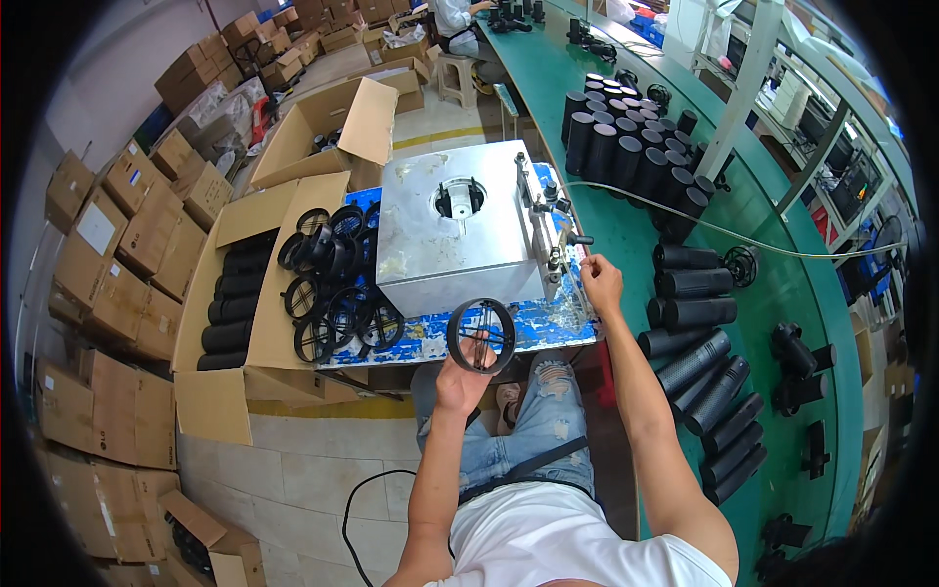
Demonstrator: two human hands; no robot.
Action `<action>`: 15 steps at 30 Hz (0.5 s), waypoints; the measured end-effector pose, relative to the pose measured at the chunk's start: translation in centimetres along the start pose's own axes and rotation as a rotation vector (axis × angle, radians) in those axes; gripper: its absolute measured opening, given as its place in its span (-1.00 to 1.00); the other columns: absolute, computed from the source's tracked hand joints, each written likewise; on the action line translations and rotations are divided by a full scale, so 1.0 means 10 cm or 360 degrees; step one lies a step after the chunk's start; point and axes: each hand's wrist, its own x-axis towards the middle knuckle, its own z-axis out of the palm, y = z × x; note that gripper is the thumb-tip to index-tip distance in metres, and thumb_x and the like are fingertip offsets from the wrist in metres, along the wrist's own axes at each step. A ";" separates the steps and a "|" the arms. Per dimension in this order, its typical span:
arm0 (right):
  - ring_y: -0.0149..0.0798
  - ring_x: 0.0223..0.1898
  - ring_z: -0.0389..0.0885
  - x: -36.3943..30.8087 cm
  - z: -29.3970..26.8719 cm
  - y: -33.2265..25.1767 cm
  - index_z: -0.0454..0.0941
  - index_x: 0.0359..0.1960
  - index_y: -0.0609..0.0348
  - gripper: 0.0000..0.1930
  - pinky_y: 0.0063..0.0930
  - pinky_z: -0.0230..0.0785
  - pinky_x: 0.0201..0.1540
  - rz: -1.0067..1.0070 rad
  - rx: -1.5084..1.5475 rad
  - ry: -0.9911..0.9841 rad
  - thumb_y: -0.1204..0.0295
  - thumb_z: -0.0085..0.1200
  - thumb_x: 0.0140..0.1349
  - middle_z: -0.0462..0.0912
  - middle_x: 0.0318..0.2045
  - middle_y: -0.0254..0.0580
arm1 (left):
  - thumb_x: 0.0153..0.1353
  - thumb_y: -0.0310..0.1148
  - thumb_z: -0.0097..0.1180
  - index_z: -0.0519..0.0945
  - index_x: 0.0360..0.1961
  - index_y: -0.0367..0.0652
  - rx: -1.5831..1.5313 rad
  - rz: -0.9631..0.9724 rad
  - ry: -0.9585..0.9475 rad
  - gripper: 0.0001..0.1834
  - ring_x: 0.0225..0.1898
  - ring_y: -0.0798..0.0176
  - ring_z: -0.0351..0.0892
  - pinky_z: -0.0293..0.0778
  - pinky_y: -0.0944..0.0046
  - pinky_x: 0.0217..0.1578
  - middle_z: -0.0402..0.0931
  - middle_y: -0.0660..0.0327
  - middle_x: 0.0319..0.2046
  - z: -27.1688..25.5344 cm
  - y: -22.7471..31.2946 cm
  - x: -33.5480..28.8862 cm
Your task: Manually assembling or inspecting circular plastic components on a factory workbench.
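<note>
My left hand (462, 380) grips a black plastic ring with inner ribs (453, 338), raised in front of the near side of a silver metal box (460, 293). A round opening (448, 203) in the box's top has dark pieces inside it. Along the box's right edge runs a metal clamp mechanism (536, 220) with a black-handled lever (580, 239). My right hand (602, 285) is just below that lever, its fingers curled; whatever they hold, if anything, is hidden. Several similar black rings (333, 256) lie piled left of the box.
The box rests on a worn blue table (430, 330). An open carton (279, 323) of black cylinders stands at left. To the right, a green bench (606, 230) carries many upright black cylinders (631, 155) and several lying ones (694, 284). A person (453, 24) sits at the far end.
</note>
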 end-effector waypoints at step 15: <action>-0.16 -0.55 0.60 0.01 0.02 -0.02 0.61 -0.43 0.11 -0.86 -0.32 0.39 -0.44 -0.0044 0.0022 0.0009 0.37 0.05 0.02 0.60 -0.63 -0.17 | 0.27 -0.17 0.04 0.56 -0.01 -0.23 -0.0091 0.0136 -0.0120 -0.60 -0.17 0.19 0.45 0.44 0.27 -0.12 0.48 0.13 -0.01 -0.21 -0.08 -0.03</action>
